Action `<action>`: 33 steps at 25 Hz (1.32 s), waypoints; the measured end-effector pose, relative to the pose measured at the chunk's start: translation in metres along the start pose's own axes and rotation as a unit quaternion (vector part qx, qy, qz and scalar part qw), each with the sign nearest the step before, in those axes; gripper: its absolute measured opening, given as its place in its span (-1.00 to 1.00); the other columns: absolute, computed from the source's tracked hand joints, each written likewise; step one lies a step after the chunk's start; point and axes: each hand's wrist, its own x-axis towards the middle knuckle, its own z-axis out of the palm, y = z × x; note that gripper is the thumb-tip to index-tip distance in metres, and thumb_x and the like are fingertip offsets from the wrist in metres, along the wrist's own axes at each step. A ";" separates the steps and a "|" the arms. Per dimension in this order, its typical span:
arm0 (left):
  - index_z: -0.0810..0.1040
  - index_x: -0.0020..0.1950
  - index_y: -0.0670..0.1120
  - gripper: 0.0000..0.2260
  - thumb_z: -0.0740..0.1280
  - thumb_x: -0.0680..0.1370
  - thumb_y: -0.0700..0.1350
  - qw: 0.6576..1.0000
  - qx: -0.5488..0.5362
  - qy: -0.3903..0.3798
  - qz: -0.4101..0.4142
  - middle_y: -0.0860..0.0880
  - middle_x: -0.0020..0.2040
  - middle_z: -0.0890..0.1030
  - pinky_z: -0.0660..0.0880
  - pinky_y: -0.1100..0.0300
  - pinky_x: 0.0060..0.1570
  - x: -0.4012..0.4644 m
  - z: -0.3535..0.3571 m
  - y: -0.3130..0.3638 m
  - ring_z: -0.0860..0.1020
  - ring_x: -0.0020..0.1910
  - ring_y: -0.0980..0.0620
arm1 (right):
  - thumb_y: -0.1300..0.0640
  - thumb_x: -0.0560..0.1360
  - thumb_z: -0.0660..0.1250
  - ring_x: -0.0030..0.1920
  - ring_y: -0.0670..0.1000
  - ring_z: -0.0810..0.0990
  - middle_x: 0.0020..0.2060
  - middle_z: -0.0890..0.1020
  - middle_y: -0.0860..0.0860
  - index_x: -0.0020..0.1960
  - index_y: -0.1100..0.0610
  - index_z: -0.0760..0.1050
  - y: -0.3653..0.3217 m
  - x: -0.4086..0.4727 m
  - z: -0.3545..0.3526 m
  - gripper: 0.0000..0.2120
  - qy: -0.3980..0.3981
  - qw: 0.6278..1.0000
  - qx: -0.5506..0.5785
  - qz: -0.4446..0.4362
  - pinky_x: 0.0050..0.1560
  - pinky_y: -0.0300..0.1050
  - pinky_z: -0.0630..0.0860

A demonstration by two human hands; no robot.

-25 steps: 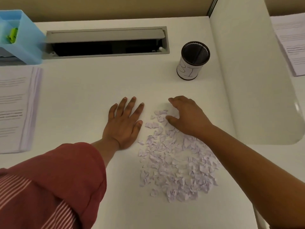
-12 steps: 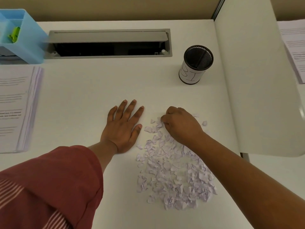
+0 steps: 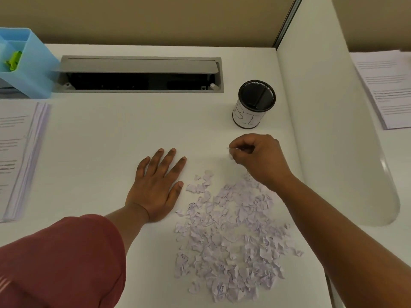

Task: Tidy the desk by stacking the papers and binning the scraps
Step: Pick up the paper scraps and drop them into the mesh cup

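A heap of torn white paper scraps (image 3: 231,236) lies on the white desk (image 3: 133,134) in front of me. My right hand (image 3: 258,158) is raised just beyond the heap's far edge, fingers curled, pinching a few scraps. It hangs a short way in front of the black mesh cup (image 3: 254,104), which wears a paper label with handwritten letters. My left hand (image 3: 156,185) rests flat on the desk, fingers spread, left of the scraps. A stack of printed papers (image 3: 17,156) lies at the left edge.
A blue plastic organiser (image 3: 29,65) stands at the back left, next to an open grey cable tray (image 3: 140,74) set in the desk. A white divider panel (image 3: 329,121) rises along the right side; beyond it lie more printed sheets (image 3: 387,87).
My right hand closed on scraps at the heap's far edge and lifted them up toward the cup. The left hand stayed flat in place.
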 end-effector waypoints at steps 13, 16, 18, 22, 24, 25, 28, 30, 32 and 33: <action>0.00 0.67 0.11 -0.46 -0.10 0.67 0.16 1.000 -0.007 0.000 0.005 0.00 0.68 0.00 0.05 -0.18 0.55 -0.013 0.002 -0.004 -0.07 0.65 -0.07 | 0.27 0.57 0.34 -0.07 -0.07 0.62 -0.04 0.70 -0.02 0.04 0.13 0.70 -0.015 0.086 -0.043 -0.83 0.155 0.984 -0.082 -0.024 -0.07 -0.54 0.41; 0.01 0.67 0.11 -0.46 -0.09 0.67 0.16 1.000 -0.013 0.003 0.004 0.00 0.68 0.00 0.05 -0.17 0.55 -0.011 0.002 -0.004 -0.06 0.65 -0.07 | 0.31 0.61 0.26 0.07 0.02 0.65 0.13 0.70 0.05 0.21 0.16 0.66 -0.011 0.086 -0.041 -0.73 0.146 0.984 -0.098 -0.013 0.11 -0.44 0.47; 0.03 0.67 0.10 -0.46 -0.08 0.67 0.16 1.000 -0.013 0.007 0.006 -0.01 0.67 0.02 0.05 -0.17 0.55 -0.011 0.003 -0.004 -0.05 0.65 -0.07 | 0.31 0.61 0.26 0.15 0.06 0.65 0.15 0.70 0.06 0.22 0.14 0.65 -0.012 0.081 -0.040 -0.73 0.165 0.980 -0.111 -0.027 0.23 -0.26 0.49; 0.02 0.67 0.11 -0.46 -0.09 0.67 0.15 1.000 -0.007 -0.002 0.004 -0.01 0.67 0.02 0.05 -0.18 0.55 -0.010 0.001 -0.003 -0.06 0.65 -0.08 | 0.31 0.55 0.32 0.01 0.04 0.67 0.01 0.72 0.04 0.08 0.15 0.69 -0.015 0.051 -0.027 -0.78 0.195 0.973 -0.072 -0.104 0.13 -0.12 0.58; -0.01 0.67 0.11 -0.46 -0.10 0.67 0.16 1.000 -0.002 -0.007 0.002 0.00 0.68 0.00 0.04 -0.18 0.56 -0.011 0.001 -0.003 -0.08 0.65 -0.07 | 0.31 0.53 0.35 -0.05 0.02 0.66 -0.01 0.71 0.05 0.08 0.15 0.69 -0.009 0.026 -0.005 -0.80 0.109 0.983 -0.078 -0.122 0.10 -0.06 0.59; -0.02 0.67 0.12 -0.46 -0.11 0.67 0.16 1.000 0.000 -0.009 0.001 0.00 0.68 -0.02 0.03 -0.18 0.56 -0.011 0.001 -0.003 -0.09 0.65 -0.07 | 0.29 0.54 0.36 -0.03 0.00 0.64 0.04 0.70 0.05 0.14 0.15 0.67 -0.004 0.012 0.009 -0.78 0.036 0.989 -0.094 -0.111 0.13 -0.04 0.58; -0.04 0.67 0.12 -0.46 -0.11 0.67 0.16 1.000 0.003 -0.011 -0.003 0.00 0.68 -0.03 0.03 -0.17 0.56 -0.011 0.001 -0.003 -0.10 0.65 -0.07 | 0.13 0.60 0.32 0.28 0.06 0.52 0.33 0.56 0.06 0.42 0.13 0.48 0.008 -0.023 0.046 -0.60 -0.162 0.969 -0.176 -0.067 0.37 -0.03 0.42; -0.03 0.67 0.11 -0.46 -0.11 0.67 0.16 1.000 0.004 -0.010 -0.002 0.00 0.68 -0.02 0.03 -0.18 0.56 -0.011 0.000 -0.003 -0.09 0.65 -0.07 | 0.01 0.61 0.30 0.41 0.09 0.36 0.45 0.43 0.02 0.53 0.10 0.33 0.010 -0.035 0.063 -0.48 -0.211 0.951 -0.212 -0.072 0.42 -0.05 0.32; -0.03 0.67 0.11 -0.45 -0.11 0.67 0.16 1.000 0.005 -0.011 -0.001 -0.01 0.68 -0.02 0.03 -0.18 0.56 -0.010 0.000 -0.002 -0.08 0.65 -0.08 | -0.09 0.60 0.28 0.42 0.08 0.30 0.45 0.38 -0.02 0.57 0.01 0.26 0.008 -0.039 0.075 -0.42 -0.210 0.944 -0.234 -0.095 0.36 -0.01 0.39; -0.02 0.67 0.10 -0.45 -0.11 0.67 0.16 1.000 0.006 -0.010 0.000 -0.02 0.68 -0.01 0.04 -0.18 0.56 -0.010 0.000 -0.002 -0.07 0.65 -0.08 | -0.13 0.59 0.28 0.42 0.08 0.28 0.44 0.36 -0.03 0.56 -0.03 0.26 0.006 -0.040 0.081 -0.42 -0.207 0.942 -0.243 -0.100 0.31 0.02 0.45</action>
